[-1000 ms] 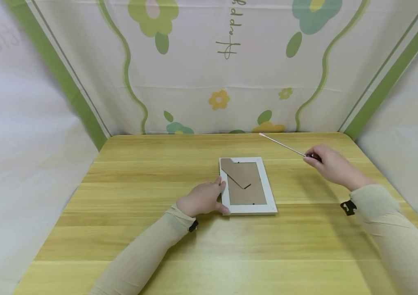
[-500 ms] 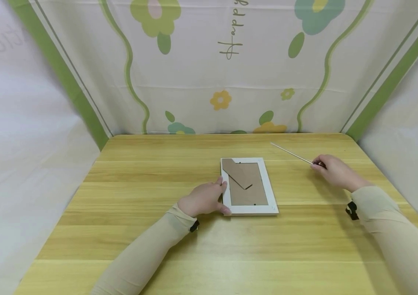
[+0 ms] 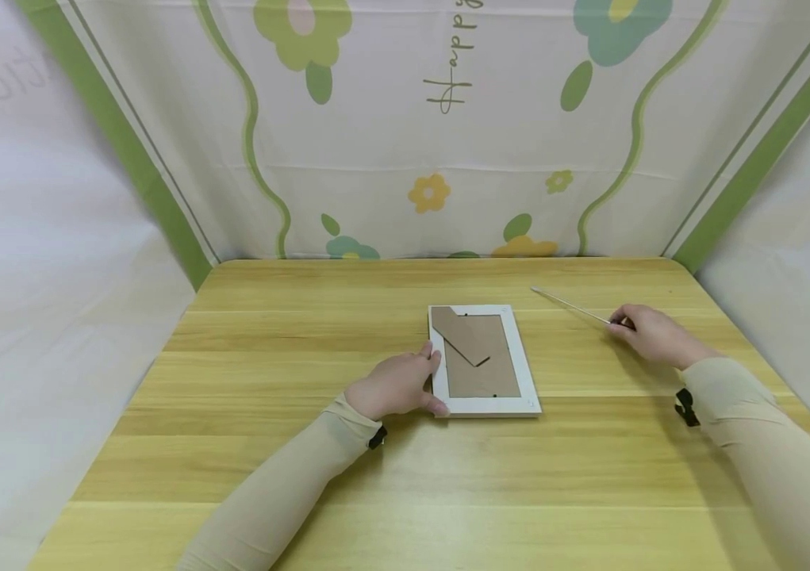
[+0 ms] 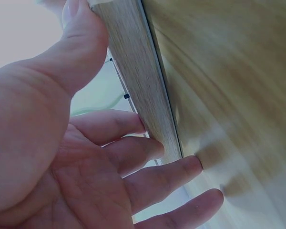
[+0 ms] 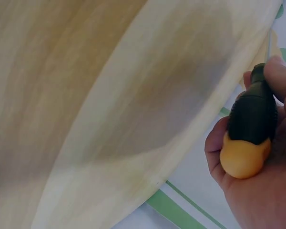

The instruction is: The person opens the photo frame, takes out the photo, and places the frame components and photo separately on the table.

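A white picture frame (image 3: 476,406) lies back up on the wooden table, its brown backing board (image 3: 500,377) and slanted easel stand (image 3: 458,337) showing. My left hand (image 3: 399,386) rests against the frame's left side, the thumb at the near left corner. In the left wrist view, the fingers (image 4: 152,183) extend loosely along the frame's side edge (image 4: 133,57). Off to the right, my right hand (image 3: 650,333) holds a screwdriver (image 3: 572,306) above the table, its long thin shaft pointing left and away. The right wrist view shows its black handle (image 5: 251,114) with an orange butt end.
The light wooden table (image 3: 290,317) reaches back to a flower-printed cloth (image 3: 376,119) hanging behind it. Plain white cloth (image 3: 55,238) hangs at the left side, with more on the right. A black strap (image 3: 686,407) shows under the right sleeve.
My right hand has lowered with the screwdriver and drawn slightly right, so the tip has come down nearer the table. The left hand and the picture frame stay in place.
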`<state>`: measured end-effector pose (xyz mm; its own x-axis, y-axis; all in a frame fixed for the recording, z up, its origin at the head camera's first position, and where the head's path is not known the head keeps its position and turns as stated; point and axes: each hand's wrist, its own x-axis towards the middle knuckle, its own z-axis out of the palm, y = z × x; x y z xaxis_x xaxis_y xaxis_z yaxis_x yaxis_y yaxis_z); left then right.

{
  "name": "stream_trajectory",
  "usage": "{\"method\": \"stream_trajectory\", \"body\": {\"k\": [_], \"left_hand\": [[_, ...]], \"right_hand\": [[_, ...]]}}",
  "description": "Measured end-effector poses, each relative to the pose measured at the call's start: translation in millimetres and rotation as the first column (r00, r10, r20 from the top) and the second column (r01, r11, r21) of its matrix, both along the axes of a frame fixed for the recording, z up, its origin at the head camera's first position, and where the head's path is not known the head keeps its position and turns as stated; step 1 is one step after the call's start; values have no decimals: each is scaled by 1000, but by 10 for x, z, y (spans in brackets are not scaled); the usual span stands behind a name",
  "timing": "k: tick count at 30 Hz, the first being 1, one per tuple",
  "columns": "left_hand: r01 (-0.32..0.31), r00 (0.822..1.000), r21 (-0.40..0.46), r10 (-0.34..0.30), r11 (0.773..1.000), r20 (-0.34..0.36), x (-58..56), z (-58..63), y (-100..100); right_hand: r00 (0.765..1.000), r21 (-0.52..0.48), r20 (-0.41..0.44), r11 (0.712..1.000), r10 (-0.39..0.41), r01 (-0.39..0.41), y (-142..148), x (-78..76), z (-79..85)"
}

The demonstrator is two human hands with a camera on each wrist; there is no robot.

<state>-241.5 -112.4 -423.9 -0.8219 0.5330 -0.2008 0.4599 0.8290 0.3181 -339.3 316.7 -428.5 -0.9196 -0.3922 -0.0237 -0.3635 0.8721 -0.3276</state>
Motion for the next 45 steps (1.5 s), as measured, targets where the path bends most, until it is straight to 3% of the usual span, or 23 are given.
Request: {"method": "stream_trajectory", "body": {"k": [10, 21, 26, 32, 39, 45], "left_hand": [[0, 1000, 0, 0, 1000, 3, -14, -21, 4], [7, 1000, -9, -7, 1000, -2, -17, 9, 24], [16, 1000, -11, -16, 1000, -2, -6, 22, 18], [-5, 1000, -12, 5, 1000, 15, 3, 29, -4], [-33, 999, 84, 31, 996, 24, 32, 8, -65], [-109, 994, 193, 109, 975, 9, 146, -7, -77]], "right_hand": [[995, 35, 100, 999, -31, 28, -28, 26, -40], [988, -13, 149, 999, -37, 40, -9, 56, 3], [996, -22, 87, 1000, -12, 14, -66, 33, 90], [1000, -30, -1, 999, 18, -18, -417, -2, 250], [989, -77, 59, 989, 134, -129, -1056, -25, 234], [976, -21, 69, 979, 206, -205, -1344, -84, 192]]}}
